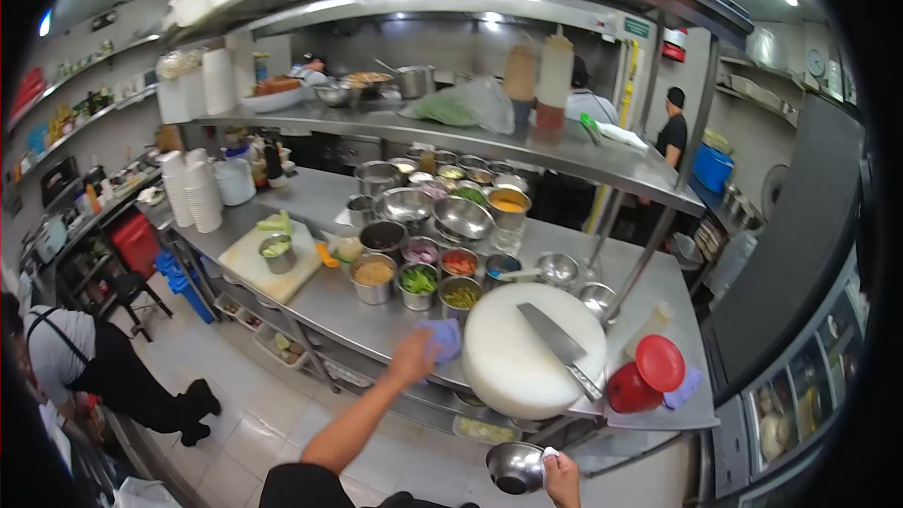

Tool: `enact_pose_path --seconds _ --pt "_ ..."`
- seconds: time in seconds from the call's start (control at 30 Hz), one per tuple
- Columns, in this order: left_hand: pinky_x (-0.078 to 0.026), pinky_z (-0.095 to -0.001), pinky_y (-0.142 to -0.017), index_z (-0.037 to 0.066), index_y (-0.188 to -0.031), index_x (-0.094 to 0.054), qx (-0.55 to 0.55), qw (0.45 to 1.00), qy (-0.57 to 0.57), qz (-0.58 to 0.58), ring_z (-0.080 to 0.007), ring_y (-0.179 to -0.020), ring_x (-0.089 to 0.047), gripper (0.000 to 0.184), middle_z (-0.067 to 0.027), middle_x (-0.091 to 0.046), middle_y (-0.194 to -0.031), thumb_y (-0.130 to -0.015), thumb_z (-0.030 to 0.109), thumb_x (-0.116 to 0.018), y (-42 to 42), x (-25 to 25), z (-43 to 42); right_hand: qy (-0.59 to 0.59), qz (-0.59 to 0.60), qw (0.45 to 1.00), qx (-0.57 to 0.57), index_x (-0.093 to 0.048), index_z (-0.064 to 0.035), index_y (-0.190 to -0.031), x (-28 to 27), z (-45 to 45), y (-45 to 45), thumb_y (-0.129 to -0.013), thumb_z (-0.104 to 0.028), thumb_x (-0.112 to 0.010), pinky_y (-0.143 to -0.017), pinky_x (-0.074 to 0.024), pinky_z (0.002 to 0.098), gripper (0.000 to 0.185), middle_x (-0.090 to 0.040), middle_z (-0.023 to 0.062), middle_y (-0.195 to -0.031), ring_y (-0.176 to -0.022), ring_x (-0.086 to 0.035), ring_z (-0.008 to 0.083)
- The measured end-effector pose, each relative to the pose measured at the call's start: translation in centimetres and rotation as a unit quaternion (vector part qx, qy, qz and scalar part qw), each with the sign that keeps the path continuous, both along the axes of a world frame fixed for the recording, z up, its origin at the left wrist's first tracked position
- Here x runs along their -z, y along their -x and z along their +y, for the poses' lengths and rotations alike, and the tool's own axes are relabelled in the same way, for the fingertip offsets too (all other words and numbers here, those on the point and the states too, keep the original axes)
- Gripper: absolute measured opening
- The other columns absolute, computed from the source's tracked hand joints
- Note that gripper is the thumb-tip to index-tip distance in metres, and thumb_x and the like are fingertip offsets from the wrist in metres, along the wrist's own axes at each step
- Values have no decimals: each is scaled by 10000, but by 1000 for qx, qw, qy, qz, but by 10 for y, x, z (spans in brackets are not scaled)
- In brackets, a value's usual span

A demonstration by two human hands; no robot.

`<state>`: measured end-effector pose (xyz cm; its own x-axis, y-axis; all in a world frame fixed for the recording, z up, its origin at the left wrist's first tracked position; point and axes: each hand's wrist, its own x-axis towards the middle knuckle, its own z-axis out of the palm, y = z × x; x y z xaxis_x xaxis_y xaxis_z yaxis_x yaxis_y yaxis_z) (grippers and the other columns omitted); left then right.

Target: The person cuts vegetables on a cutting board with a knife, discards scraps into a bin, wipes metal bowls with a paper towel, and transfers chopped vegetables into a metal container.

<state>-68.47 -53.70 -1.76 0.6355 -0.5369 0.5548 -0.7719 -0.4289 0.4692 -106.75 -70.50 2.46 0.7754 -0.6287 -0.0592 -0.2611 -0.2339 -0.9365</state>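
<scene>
My left hand (412, 359) is closed on a purple cloth (444, 337) at the front edge of the steel counter. In my right hand (562, 482), low at the bottom of the view, is a metal bowl (514, 467) gripped by its rim. Something small and white, perhaps a bit of cloth or paper, shows at the fingertips there. Between the hands stands a thick round white chopping block (508, 357) with a cleaver (557, 339) lying across it. Behind the cloth, steel pots hold sliced green vegetables (417, 280), chopped red vegetables (459, 263) and a brown crumbly food (373, 273).
A red container (630, 390) sits right of the block. Leftward lies a white cutting board (254, 268) bearing a steel pot (277, 256). An overhead steel shelf (367, 122) spans the counter. One person (103, 357) bends at left; another (673, 132) stands at back right.
</scene>
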Motion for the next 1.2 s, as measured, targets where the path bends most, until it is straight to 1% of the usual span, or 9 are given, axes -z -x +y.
enact_pose_path --seconds 0.07,0.17,0.2,0.47,0.6,0.73,0.93,1.07,1.2 --pt "-439 -416 -917 -15 -1127 -581 77 991 57 95 -355 -1047 -569 363 -215 -598 -1120 -917 271 -506 63 -29 23 36 -24 998 -38 -608 48 -1080 27 -1 -23 -943 -237 -481 -814 -477 314 340 -659 129 -1032 -918 -623 208" --pt "-453 -366 -893 -30 -1079 -610 170 959 98 206 -317 -1016 -589 320 -179 -624 -1092 -937 229 -485 137 -47 43 99 -20 990 -96 -562 31 -717 37 9 -52 -865 -198 -555 -520 -386 281 273 -529 22 -577 -574 -451 77" --pt "-481 -350 -832 4 -1153 -592 154 960 103 209 -259 -949 -635 363 -142 -661 -1019 -963 285 -465 155 -39 45 103 -15 987 -126 -623 22 -799 61 4 -64 -859 -236 -560 -554 -442 331 273 -595 147 -632 -582 -570 171" --pt "-483 -436 -716 72 -945 -654 -99 942 121 298 -383 -824 -625 442 -192 -651 -830 -958 409 -369 199 -47 39 32 -38 951 -304 -613 -4 -834 21 45 -127 -908 -280 -545 -546 -411 289 294 -532 41 -619 -595 -467 92" --pt "-473 -319 -634 9 -785 -665 -105 906 252 324 -173 -666 -612 426 -93 -659 -712 -950 349 -469 181 -34 52 -5 -71 942 -327 -603 -16 -867 11 51 -122 -946 -300 -509 -565 -396 262 310 -514 -4 -656 -633 -445 68" --pt "-473 -293 -628 8 -785 -644 -125 734 395 538 -123 -641 -570 365 -48 -625 -731 -953 296 -494 166 -21 62 -107 -90 939 -314 -567 -39 -909 -8 58 -103 -993 -285 -427 -625 -367 208 295 -497 -54 -760 -704 -412 36" --pt "-448 -461 -938 -9 -1150 -545 113 412 619 659 -300 -1040 -587 479 -156 -601 -1138 -966 320 -248 140 72 55 -127 -171 958 -194 -549 -41 -837 1 101 -83 -963 -218 -491 -566 -341 207 225 -465 -70 -720 -658 -390 27" --pt "-356 -514 -1012 86 -1353 -376 12 380 580 720 -333 -1180 -480 652 -132 -479 -1320 -939 553 -188 155 91 41 -138 -158 963 -168 -569 -33 -836 29 97 -86 -955 -230 -509 -558 -343 206 238 -486 -58 -703 -654 -406 25" --pt "-407 -417 -966 115 -1402 -289 -157 571 449 669 -260 -1140 -504 636 -111 -479 -1299 -941 553 -315 203 4 32 -134 -151 975 -92 -594 -5 -809 24 79 -96 -940 -248 -532 -535 -363 228 284 -524 -35 -663 -610 -436 40"
